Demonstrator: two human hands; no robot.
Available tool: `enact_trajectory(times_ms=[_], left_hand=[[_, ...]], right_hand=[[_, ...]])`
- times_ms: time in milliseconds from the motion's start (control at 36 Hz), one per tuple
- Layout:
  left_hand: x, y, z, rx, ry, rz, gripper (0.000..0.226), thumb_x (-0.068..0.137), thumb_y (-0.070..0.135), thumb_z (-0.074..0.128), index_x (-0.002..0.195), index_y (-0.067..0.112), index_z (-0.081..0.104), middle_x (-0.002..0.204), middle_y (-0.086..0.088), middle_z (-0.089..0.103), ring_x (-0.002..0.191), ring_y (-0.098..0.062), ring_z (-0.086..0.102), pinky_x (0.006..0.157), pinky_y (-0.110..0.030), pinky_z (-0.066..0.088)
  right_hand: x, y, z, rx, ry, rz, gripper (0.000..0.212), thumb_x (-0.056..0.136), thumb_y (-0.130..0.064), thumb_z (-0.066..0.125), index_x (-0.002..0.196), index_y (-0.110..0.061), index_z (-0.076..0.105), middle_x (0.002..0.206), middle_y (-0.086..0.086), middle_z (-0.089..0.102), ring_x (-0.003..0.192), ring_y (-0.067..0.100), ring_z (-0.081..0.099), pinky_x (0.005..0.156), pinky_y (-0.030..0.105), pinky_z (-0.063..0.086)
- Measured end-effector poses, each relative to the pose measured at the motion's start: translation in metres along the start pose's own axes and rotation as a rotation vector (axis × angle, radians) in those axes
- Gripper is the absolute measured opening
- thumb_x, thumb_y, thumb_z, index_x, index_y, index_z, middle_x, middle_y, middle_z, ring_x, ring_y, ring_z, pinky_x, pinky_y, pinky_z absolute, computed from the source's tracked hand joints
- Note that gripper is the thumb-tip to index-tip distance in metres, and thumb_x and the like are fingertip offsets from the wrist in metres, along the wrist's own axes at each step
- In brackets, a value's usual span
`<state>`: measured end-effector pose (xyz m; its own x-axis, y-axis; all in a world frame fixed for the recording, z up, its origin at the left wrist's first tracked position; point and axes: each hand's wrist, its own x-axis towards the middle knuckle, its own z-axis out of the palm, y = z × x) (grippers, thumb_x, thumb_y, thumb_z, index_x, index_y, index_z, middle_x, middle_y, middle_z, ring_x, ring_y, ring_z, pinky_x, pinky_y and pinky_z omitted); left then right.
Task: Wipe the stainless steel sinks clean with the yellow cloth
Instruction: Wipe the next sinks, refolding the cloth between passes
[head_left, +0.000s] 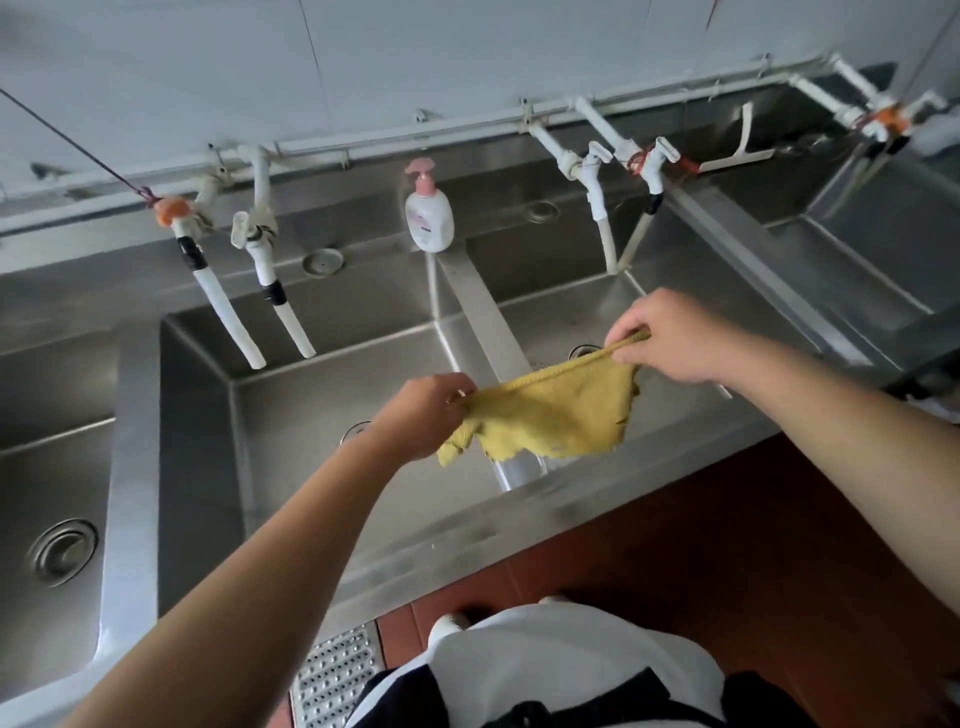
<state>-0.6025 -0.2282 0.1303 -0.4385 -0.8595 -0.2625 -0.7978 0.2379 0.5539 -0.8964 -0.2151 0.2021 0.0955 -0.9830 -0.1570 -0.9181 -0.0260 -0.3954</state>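
Both hands pinch the yellow cloth (550, 415) taut above the sink divider (483, 317): left hand (423, 413) at eight o'clock, right hand (675, 338) at two.

Stainless steel sink bench (524, 525), white pump bottle (429, 218) upright on its back ledge.

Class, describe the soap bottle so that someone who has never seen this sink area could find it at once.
Look along the back ledge of the steel sinks, under the white pipes. The soap bottle stands where the divider between two basins meets the ledge. Alone there, it is white with a pink pump.
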Motion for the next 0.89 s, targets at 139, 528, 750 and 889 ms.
enact_trajectory(times_ms=[139,528,750,889], left_hand=[[0.013,-0.004,0.0,0.116,0.013,-0.039,0.03,0.092,0.011,0.056,0.118,0.021,0.068,0.113,-0.005,0.064,0.1,-0.027,0.063,0.09,-0.04,0.051],[-0.031,-0.005,0.071,0.16,0.453,-0.069,0.018,0.087,0.011,0.071,0.098,0.023,0.076,0.095,0.004,0.073,0.09,-0.028,0.064,0.08,-0.036,0.037],[-0.095,-0.001,0.158,0.098,0.28,-0.183,0.023,0.083,0.001,0.073,0.096,0.018,0.079,0.095,0.0,0.075,0.085,-0.027,0.07,0.077,-0.041,0.053],[-0.099,0.01,0.158,0.103,0.421,-0.23,0.021,0.081,0.001,0.076,0.093,0.018,0.08,0.093,0.004,0.075,0.086,-0.029,0.063,0.077,-0.037,0.045]], right_hand=[[0.011,0.032,0.012,-0.003,0.06,-0.015,0.011,0.087,-0.021,0.07,0.089,-0.027,0.078,0.077,-0.02,0.062,0.082,0.01,0.06,0.077,0.026,0.041],[-0.035,0.116,0.086,0.019,0.265,-0.145,0.015,0.075,-0.002,0.079,0.088,-0.009,0.079,0.082,0.007,0.072,0.071,0.028,0.063,0.066,0.036,0.05],[-0.095,0.149,0.161,0.077,-0.046,-0.09,0.013,0.073,0.0,0.081,0.082,-0.009,0.079,0.081,0.007,0.072,0.077,0.036,0.066,0.072,0.046,0.053],[-0.095,0.146,0.155,0.181,0.072,-0.095,0.017,0.07,0.007,0.081,0.082,-0.004,0.079,0.083,0.01,0.068,0.08,0.038,0.063,0.075,0.049,0.053]])
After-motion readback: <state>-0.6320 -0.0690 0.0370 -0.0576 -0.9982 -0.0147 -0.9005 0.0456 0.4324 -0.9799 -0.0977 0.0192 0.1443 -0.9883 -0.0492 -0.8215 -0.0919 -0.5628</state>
